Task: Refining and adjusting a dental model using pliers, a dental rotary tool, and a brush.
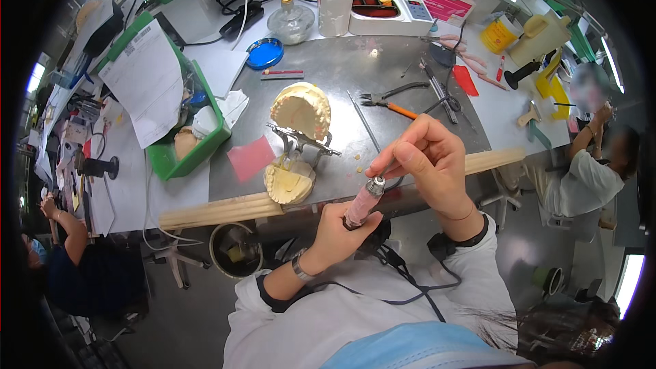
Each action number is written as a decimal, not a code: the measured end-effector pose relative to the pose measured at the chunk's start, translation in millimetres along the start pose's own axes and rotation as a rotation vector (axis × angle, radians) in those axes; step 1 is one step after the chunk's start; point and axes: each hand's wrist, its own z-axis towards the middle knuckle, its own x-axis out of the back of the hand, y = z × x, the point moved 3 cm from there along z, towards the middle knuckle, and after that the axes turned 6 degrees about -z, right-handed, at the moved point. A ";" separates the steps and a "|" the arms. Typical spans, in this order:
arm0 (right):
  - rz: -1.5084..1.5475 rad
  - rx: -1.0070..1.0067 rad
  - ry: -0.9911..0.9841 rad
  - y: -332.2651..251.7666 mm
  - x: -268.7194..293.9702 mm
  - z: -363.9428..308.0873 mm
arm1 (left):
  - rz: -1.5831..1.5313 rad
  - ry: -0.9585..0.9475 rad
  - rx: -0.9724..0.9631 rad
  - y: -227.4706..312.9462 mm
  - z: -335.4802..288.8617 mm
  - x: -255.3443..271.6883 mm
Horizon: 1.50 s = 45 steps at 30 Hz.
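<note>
My left hand [339, 240] is closed around a rotary handpiece [365, 203] with a pink-wrapped grip and metal nose, held upward just off the bench edge. At that nose, my right hand [432, 167] pinches a thin metal bit between thumb and fingertips; its details are too small to make out. Left of my hands an articulator [301, 139] stands opened, with an upper plaster dental model [301, 109] and a yellowish lower one [290, 182]. A pink wax sheet [250, 158] lies beside it. Behind my right hand are a slim metal tool [364, 120] and orange-and-black pliers [396, 106].
A green bin [217, 135] with papers and models stands left. Along the back are a glass spirit lamp [290, 22], a blue lid [264, 53] and a white wax heater [383, 22]. Wooden strips [222, 210] edge the bench. Other people work at both sides.
</note>
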 end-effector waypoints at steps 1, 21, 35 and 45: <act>-0.004 -0.002 -0.008 1.0 0.2 1.3 | -0.008 -0.003 -0.003 0.9 0.6 0.4; -0.374 0.148 -0.108 -0.5 4.2 -21.4 | -0.004 -0.079 0.020 -7.8 -7.8 -7.8; 0.347 -0.341 -0.004 66.9 -22.3 -66.0 | -0.295 -0.587 0.490 -24.7 -7.2 -32.1; -1.329 0.797 0.233 58.5 16.3 -68.6 | -0.230 -0.270 0.259 1.5 1.3 -31.7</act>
